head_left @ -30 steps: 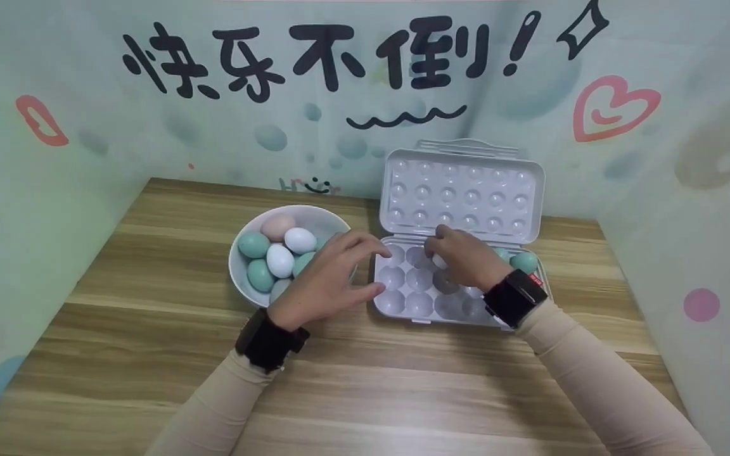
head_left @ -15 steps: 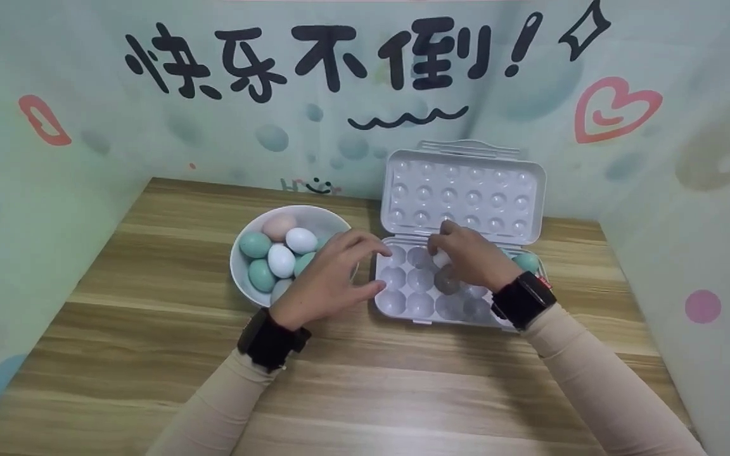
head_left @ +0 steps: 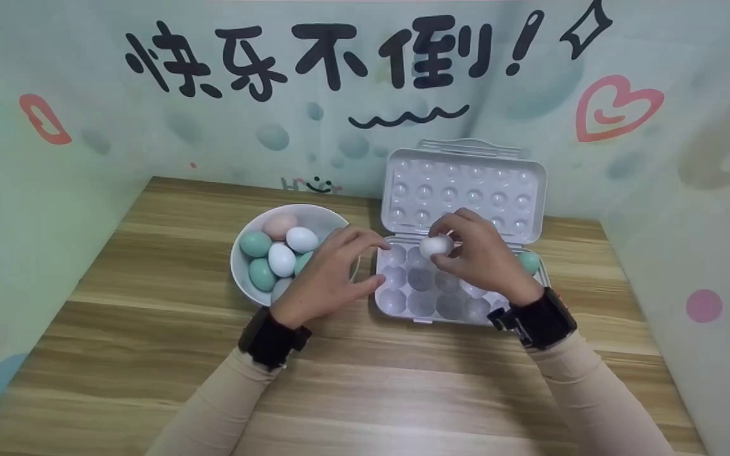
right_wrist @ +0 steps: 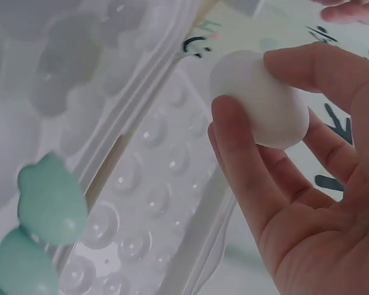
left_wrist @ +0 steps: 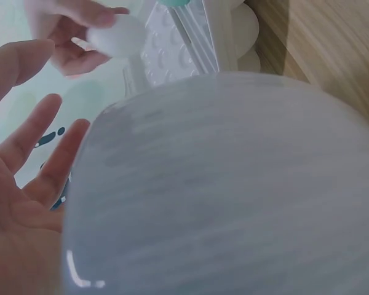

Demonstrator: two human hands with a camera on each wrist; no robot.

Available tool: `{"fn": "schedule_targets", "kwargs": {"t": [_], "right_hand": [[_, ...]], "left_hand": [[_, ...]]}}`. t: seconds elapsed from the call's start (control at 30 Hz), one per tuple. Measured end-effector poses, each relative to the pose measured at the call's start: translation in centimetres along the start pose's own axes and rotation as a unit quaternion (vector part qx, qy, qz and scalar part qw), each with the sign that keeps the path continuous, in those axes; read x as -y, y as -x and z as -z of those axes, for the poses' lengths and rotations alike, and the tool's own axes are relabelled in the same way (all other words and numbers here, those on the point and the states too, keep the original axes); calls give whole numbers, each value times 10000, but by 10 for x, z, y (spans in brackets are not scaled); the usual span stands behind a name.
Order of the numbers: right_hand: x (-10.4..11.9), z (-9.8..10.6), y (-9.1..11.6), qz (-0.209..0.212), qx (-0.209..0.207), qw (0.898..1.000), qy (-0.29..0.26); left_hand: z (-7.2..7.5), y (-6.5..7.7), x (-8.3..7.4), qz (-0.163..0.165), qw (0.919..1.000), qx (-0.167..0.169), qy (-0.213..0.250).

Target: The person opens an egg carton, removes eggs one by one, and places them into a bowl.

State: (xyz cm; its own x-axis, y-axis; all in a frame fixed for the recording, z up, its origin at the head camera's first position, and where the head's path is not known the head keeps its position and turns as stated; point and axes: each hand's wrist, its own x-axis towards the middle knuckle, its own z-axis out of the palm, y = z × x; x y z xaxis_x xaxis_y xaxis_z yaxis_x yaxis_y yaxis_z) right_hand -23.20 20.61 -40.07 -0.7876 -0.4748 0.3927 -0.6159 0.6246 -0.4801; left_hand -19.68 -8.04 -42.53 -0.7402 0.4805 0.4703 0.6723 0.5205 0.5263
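My right hand (head_left: 485, 253) pinches a white egg (head_left: 433, 246) between thumb and fingers, over the back row of the egg box (head_left: 393, 303). The right wrist view shows this egg (right_wrist: 258, 101) held above the hollows by the fingertips. My left hand (head_left: 327, 275) hangs over the right side of the white bowl (head_left: 326, 217), its fingers loosely bent and holding nothing. Inside the bowl lie green, white and pink eggs, some hidden under that hand. At the box's right end sits a green egg (head_left: 528, 263); the right wrist view shows two green eggs (right_wrist: 52, 206) there.
The box lid (head_left: 463, 196) stands raised at the back, near the printed backdrop (head_left: 225, 152). Both containers rest on a wooden table (head_left: 365, 392). The bowl's side (left_wrist: 221, 184) fills much of the left wrist view.
My right hand has risen from the box's back row, bringing the white egg up, and its wrist has swung right and down. My left hand has stayed in place.
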Motion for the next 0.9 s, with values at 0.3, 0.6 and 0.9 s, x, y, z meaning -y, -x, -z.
{"fn": "schedule_targets", "kwargs": {"t": [0.3, 0.6, 0.9], "right_hand": [[22, -16, 13, -998, -52, 9769, -1888], [43, -35, 22, -1533, -139, 9138, -3758], [47, -48, 29, -1747, -141, 8904, -4201]], "left_hand": [[-1, -1, -3, 2, 9999, -84, 125], [-3, 0, -9, -242, 9987, -173, 426], [-11, 1, -10, -689, 9958, -331, 512]]}}
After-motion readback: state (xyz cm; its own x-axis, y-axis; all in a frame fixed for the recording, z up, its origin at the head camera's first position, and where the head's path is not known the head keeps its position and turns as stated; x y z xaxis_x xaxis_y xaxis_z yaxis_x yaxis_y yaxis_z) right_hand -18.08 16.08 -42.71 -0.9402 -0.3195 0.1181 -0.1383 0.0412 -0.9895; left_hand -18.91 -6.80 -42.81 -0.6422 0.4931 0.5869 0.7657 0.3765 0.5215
